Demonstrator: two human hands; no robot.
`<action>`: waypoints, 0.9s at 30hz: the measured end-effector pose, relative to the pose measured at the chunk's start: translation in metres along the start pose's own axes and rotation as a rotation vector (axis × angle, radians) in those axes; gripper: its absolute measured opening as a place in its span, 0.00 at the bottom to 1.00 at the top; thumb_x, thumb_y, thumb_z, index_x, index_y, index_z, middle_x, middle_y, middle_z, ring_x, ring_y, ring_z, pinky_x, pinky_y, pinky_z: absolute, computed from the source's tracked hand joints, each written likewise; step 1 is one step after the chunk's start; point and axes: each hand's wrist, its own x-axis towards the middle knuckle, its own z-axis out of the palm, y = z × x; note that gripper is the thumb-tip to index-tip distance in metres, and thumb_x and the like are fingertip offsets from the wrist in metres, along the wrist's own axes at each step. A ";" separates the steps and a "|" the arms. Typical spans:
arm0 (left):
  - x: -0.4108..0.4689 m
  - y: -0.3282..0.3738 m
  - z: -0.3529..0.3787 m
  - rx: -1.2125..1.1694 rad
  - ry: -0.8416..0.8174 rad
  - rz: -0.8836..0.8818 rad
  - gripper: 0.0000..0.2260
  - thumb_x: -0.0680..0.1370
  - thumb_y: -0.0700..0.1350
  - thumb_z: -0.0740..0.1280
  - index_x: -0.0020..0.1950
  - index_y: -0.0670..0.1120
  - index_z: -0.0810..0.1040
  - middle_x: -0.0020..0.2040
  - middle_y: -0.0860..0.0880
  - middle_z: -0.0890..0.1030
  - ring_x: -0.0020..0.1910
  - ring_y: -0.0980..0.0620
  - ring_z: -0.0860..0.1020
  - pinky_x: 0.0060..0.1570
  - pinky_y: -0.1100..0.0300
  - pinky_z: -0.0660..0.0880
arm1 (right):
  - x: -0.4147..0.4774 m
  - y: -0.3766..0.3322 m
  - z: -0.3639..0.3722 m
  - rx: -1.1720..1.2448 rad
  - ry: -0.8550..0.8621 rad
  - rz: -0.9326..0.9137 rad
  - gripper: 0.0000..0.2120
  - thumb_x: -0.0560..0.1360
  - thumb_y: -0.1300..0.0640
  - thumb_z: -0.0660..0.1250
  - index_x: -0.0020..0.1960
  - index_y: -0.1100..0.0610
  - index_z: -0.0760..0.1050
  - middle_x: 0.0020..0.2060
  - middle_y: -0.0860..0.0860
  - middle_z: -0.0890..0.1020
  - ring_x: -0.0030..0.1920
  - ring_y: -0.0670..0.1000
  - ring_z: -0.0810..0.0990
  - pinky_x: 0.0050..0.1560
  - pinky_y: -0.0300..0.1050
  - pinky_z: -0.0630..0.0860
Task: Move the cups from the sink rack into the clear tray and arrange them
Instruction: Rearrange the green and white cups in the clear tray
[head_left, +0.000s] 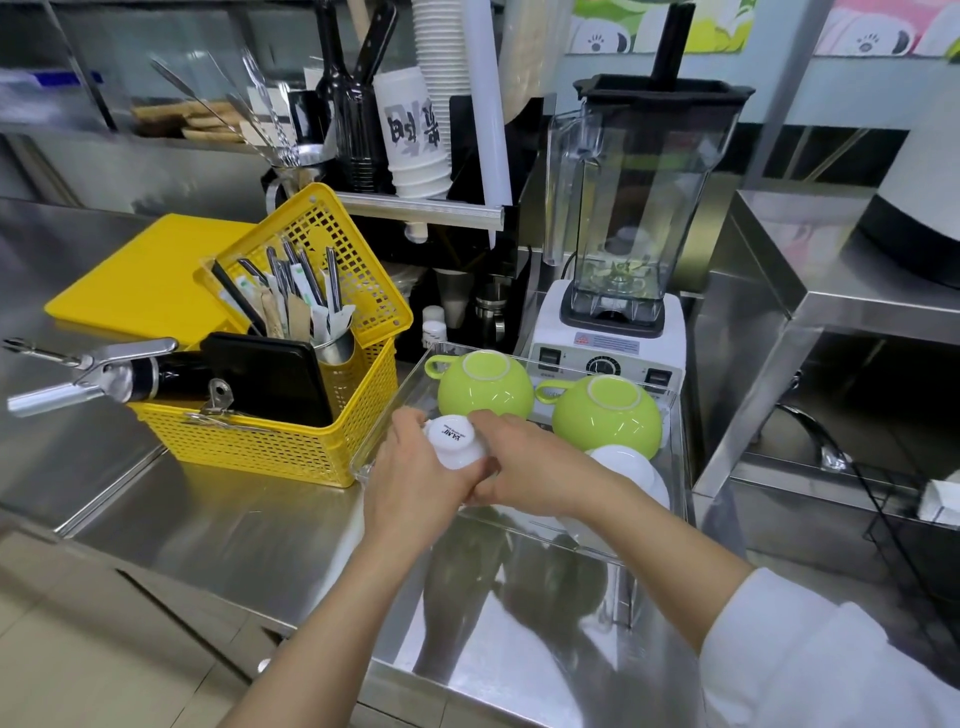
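The clear tray (524, 532) lies on the steel counter in front of the blender. Two green cups stand upside down at its back, one on the left (484, 384) and one on the right (605, 413). A small white cup (454, 440) is upside down at the tray's front left, with printing on its base. My left hand (415, 480) and my right hand (524, 467) both grip it from either side. Another white cup (631, 467) lies upside down behind my right wrist. The sink rack (904, 525) shows at the right edge, dark wire, with no cup visible on it.
A yellow basket (291, 441) with cutlery, a black tablet and a metal tool touches the tray's left side. A blender (618, 291) stands right behind the tray. A yellow board (145, 280) lies further left. A raised steel shelf (810, 312) is on the right.
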 end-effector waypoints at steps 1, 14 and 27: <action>0.000 0.000 0.000 0.002 0.011 0.010 0.28 0.63 0.57 0.73 0.53 0.50 0.61 0.55 0.46 0.76 0.54 0.41 0.75 0.49 0.46 0.73 | 0.000 0.000 0.001 -0.012 0.007 0.001 0.28 0.69 0.52 0.70 0.64 0.55 0.63 0.56 0.56 0.73 0.55 0.58 0.75 0.50 0.51 0.73; 0.002 -0.005 0.000 -0.137 -0.041 0.027 0.30 0.63 0.52 0.76 0.54 0.50 0.58 0.48 0.53 0.75 0.50 0.44 0.76 0.43 0.52 0.72 | 0.003 0.003 0.002 0.037 -0.007 -0.024 0.30 0.66 0.52 0.72 0.64 0.54 0.64 0.58 0.54 0.71 0.58 0.56 0.73 0.56 0.55 0.72; 0.026 -0.025 -0.019 -0.323 -0.512 0.276 0.27 0.60 0.42 0.76 0.50 0.53 0.62 0.53 0.48 0.73 0.45 0.65 0.73 0.44 0.72 0.71 | 0.001 0.007 -0.008 -0.219 -0.038 -0.098 0.47 0.65 0.55 0.75 0.74 0.44 0.49 0.74 0.54 0.57 0.72 0.57 0.59 0.69 0.53 0.62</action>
